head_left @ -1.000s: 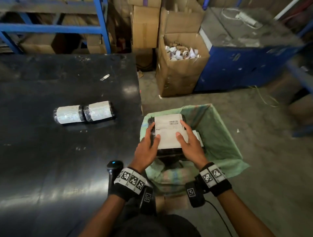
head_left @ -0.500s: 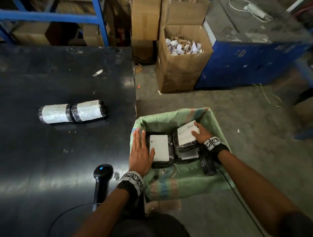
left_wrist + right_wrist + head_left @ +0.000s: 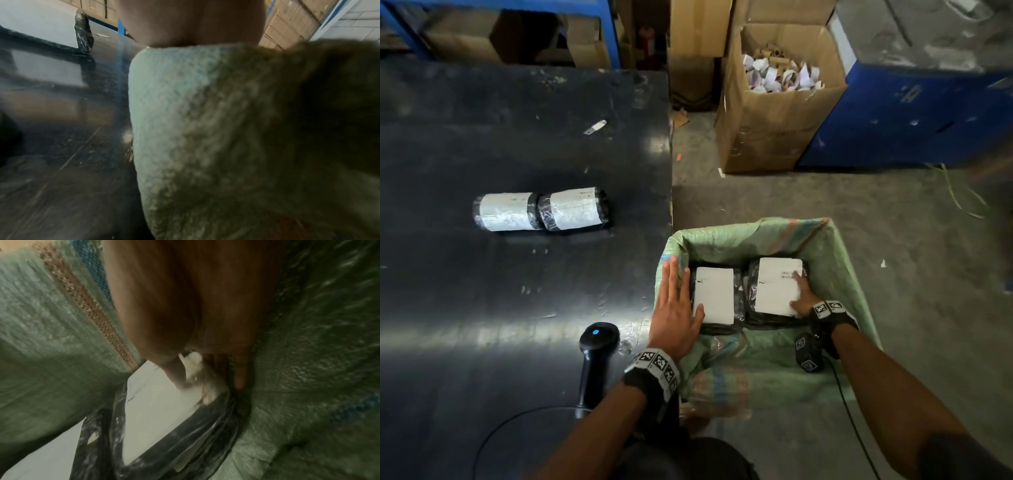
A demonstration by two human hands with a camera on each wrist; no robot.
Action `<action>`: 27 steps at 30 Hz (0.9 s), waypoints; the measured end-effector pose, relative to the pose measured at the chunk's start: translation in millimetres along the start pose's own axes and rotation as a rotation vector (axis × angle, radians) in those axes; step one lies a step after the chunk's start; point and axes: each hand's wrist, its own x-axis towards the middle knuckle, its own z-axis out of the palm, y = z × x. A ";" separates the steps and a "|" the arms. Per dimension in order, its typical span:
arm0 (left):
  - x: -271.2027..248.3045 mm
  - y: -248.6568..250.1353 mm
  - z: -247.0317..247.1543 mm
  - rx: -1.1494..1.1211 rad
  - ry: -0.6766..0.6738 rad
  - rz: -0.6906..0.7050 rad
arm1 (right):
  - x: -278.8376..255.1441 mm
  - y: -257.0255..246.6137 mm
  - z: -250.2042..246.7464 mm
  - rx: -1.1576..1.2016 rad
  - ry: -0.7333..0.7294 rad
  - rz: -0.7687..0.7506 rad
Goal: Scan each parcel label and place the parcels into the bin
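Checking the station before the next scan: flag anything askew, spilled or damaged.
Nothing stands out. Two flat parcels lie side by side, labels up, in the green bin; the right hand holds one. Two rolled parcels wait on the table beside the scanner.

Surface: wide, glossy black top (image 3: 482, 308), scuffed and dusty, reflecting light near its front edge.
Scrap: small white strip of paper or tape (image 3: 594, 126) lying on the far part of the surface.
Open box: tall brown cardboard carton (image 3: 767, 133) standing on the floor, filled with crumpled white label backing and cardboard tubes (image 3: 779, 73).
Other boxes: closed brown cardboard cartons (image 3: 697, 31) stacked behind it.
Rack: blue metal shelving frame (image 3: 607, 31) beyond the surface, holding more cardboard.
Cabinet: blue metal unit with a dusty grey top (image 3: 914, 113), right of the open box.
Floor: grey concrete (image 3: 911, 274), with a thin pale cord (image 3: 959, 195) lying near the cabinet.
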 end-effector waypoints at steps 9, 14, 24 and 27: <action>4.0 -2.8 -4.0 -0.043 -0.018 0.045 | -3.0 -17.5 -5.6 -0.211 -0.125 0.062; 11.7 -31.9 -39.8 -0.375 -0.005 0.074 | -66.9 -92.7 -40.6 -0.235 0.117 -0.110; 33.4 -244.9 -163.6 -0.182 0.167 -0.141 | -216.8 -256.9 78.0 0.202 0.141 -0.515; 46.1 -310.1 -193.8 -0.086 0.154 -0.170 | -224.0 -281.5 138.6 0.245 0.092 -0.422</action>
